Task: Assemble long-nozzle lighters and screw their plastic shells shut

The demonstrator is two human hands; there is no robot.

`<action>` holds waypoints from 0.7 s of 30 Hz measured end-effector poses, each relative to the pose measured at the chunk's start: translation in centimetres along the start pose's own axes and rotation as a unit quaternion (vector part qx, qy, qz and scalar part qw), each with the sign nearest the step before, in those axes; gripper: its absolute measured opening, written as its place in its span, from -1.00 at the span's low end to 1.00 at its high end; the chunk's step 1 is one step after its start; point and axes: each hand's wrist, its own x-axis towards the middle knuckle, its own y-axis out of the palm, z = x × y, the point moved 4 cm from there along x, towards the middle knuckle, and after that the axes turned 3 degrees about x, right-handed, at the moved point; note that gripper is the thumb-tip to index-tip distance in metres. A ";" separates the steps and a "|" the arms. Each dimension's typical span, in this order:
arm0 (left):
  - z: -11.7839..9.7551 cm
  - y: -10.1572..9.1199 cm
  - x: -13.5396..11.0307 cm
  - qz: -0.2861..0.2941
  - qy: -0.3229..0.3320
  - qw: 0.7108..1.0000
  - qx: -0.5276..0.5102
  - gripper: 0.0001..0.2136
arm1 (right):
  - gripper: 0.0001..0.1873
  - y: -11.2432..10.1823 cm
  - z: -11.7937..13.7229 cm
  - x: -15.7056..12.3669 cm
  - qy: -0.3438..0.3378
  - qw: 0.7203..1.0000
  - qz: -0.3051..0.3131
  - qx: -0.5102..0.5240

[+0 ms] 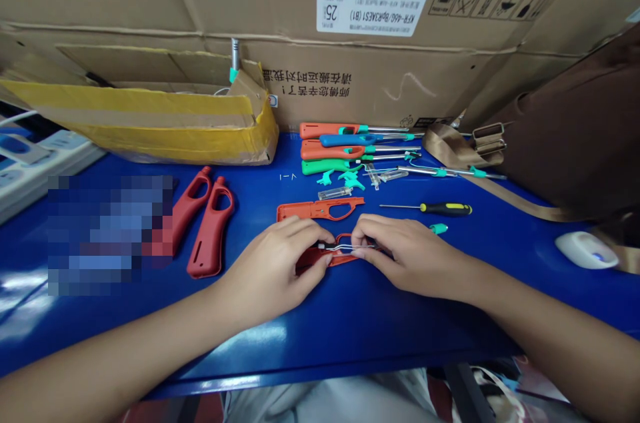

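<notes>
A: At far left of table (260,350)?
B: White power strip (65,146). To its right, toward the rear, yellow-taped box (175,106), with chrome tube (235,53) upright at its right end.

A: In front of box?
B: Pixelated patch; contents not identifiable. Next, two red casings (213,236), set side by side at a slant.

A: Left hand (283,256)?
B: Closed around left part of lower shell (345,258), with thumb on near side. Whether also pinching wires (340,248): cannot tell.

A: Location of lower shell?
B: Near middle of table, between both hands, partly hidden by fingers. White wires across it. Upper shell (305,211), orange as well, flat on table just beyond.

A: Farther back?
B: Four lighters (325,151) in a row: two orange, one blue, one green. In front of row, clear tanks (335,193) and teal parts (353,181).

A: Right hand (400,253)?
B: Pinched on wires between thumb and forefinger, above right part of lower shell.

A: Farther right?
B: Screwdriver (445,209), with tip to left, beyond right hand. Teal cap (439,228) nearer, just past wrist. Then brown strap (530,206) and white mouse (585,250).
</notes>
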 end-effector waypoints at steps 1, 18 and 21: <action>0.0 0.0 0.0 0.000 0.002 1.000 0.002 -0.86 | -0.92 0.0 0.0 0.0 -0.001 1.000 -0.002 0.004; -0.2 -0.1 0.0 0.011 -0.005 1.000 -0.007 -0.86 | -0.88 0.0 0.3 -0.1 -0.070 0.996 0.006 -0.053; -0.4 -0.3 0.0 0.017 -0.007 1.000 -0.010 -0.89 | -0.87 -0.3 0.3 -0.3 -0.088 0.996 -0.006 -0.030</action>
